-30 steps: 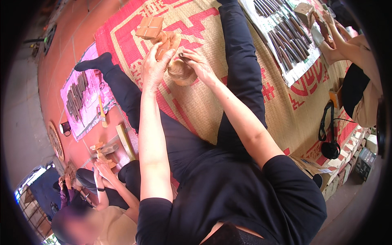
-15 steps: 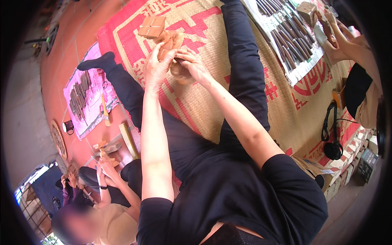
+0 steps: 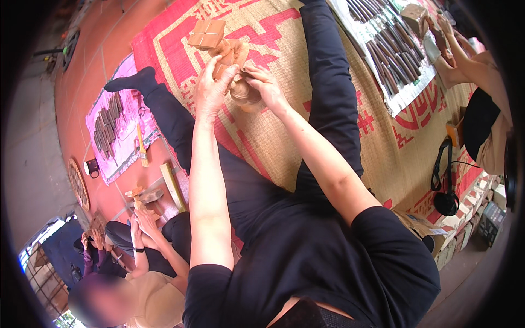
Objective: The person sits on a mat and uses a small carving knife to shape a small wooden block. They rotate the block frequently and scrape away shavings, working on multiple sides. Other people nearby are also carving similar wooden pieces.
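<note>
A light-brown wooden carving [image 3: 238,53] with rounded, twisting forms is held up over the mat, beyond my lap. Its square end block [image 3: 206,34], marked with a pale cross, points away from me. My left hand [image 3: 210,87] is closed around the left side of the carving, thumb laid across its middle. My right hand [image 3: 266,87] has its fingers bent against the right side, beside the rounded near end [image 3: 245,95]. Whether a small dark thing sits at its fingertips, I cannot tell.
Rows of chisels [image 3: 391,52] lie on a white cloth at the upper right, near another person's hands. More tools [image 3: 108,123] rest on a pink cloth at left, with a brush [image 3: 143,146] and mug [image 3: 91,168]. A co-worker [image 3: 156,290] sits lower left, hands on wood.
My right hand's fingers have opened a little and shifted, showing more of the carving's rounded near end. The carving has moved slightly right, still in my left hand.
</note>
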Demonstrator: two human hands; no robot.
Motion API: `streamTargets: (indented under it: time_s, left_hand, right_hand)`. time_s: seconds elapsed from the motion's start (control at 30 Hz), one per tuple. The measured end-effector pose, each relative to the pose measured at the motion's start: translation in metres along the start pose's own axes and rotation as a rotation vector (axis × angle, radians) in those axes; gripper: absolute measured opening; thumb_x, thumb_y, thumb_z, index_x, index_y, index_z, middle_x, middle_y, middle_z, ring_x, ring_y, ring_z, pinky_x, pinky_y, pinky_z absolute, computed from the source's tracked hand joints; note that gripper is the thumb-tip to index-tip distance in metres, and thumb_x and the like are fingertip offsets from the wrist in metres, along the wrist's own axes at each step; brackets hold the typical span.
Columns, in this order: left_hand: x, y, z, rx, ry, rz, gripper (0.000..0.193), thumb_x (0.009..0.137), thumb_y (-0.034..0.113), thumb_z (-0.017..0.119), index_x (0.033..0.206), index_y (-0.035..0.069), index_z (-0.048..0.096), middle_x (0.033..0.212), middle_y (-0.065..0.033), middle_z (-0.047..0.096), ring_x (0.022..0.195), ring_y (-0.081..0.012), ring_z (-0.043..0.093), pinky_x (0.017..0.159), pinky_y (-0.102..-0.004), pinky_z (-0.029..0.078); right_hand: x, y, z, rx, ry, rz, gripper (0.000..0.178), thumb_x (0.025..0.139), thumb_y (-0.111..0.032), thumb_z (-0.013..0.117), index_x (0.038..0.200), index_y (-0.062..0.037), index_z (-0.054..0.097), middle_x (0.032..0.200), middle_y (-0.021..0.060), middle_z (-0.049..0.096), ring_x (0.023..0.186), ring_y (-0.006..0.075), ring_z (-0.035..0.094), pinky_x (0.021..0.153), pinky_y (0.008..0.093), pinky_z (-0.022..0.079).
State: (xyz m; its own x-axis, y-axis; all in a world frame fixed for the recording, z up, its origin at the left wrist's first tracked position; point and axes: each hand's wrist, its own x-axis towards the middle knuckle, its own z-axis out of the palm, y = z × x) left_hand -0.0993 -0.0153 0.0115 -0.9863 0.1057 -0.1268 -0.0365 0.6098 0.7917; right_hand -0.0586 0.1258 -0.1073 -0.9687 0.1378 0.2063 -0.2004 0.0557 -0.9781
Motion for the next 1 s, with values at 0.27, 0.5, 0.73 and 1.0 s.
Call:
streamTargets:
  time_s: [0.27, 0.5, 0.73, 1.0]
  left_hand:
    - [-0.001, -0.001, -0.003, -0.037, -0.008, -0.032, 0.07, 0.079, 0.057, 0.071, 0.13, 0.011, 0.059, 0.122, -0.0177, 0.064, 0.111, -0.0268, 0.063, 0.093, -0.0366, 0.048]
    - [0.002, -0.003, 0.002, 0.014, -0.005, -0.016, 0.073, 0.079, 0.059, 0.069, 0.132, 0.012, 0.057, 0.126, -0.0187, 0.062, 0.118, -0.0297, 0.059, 0.098, -0.0384, 0.044]
    - [-0.001, -0.002, 0.0, -0.041, -0.005, 0.001, 0.073, 0.079, 0.058, 0.071, 0.132, 0.01, 0.056, 0.123, -0.0182, 0.063, 0.113, -0.0276, 0.062, 0.095, -0.037, 0.046]
    - [0.001, -0.009, -0.003, -0.007, 0.007, -0.005, 0.074, 0.08, 0.062, 0.067, 0.132, 0.011, 0.057, 0.126, -0.0191, 0.062, 0.113, -0.0275, 0.062, 0.095, -0.0374, 0.047]
  right_hand:
    - [0.004, -0.001, -0.021, -0.126, -0.07, -0.123, 0.034, 0.087, -0.015, 0.054, 0.117, -0.0109, 0.07, 0.126, 0.0061, 0.065, 0.131, 0.026, 0.047, 0.113, 0.041, 0.033]
    - [-0.01, 0.031, -0.039, -0.363, -0.137, -0.175, 0.023, 0.088, -0.017, 0.055, 0.1, -0.0109, 0.074, 0.13, 0.003, 0.063, 0.129, 0.0209, 0.051, 0.113, 0.0427, 0.031]
    - [0.009, -0.017, -0.012, -0.087, -0.143, -0.181, 0.025, 0.088, -0.013, 0.056, 0.104, -0.0116, 0.074, 0.128, -0.0022, 0.064, 0.131, 0.0206, 0.048, 0.112, 0.0385, 0.03]
    - [-0.008, 0.023, -0.046, -0.362, -0.221, -0.28, 0.027, 0.088, -0.016, 0.055, 0.107, -0.0101, 0.074, 0.126, 0.0005, 0.066, 0.132, 0.0248, 0.045, 0.111, 0.0373, 0.033]
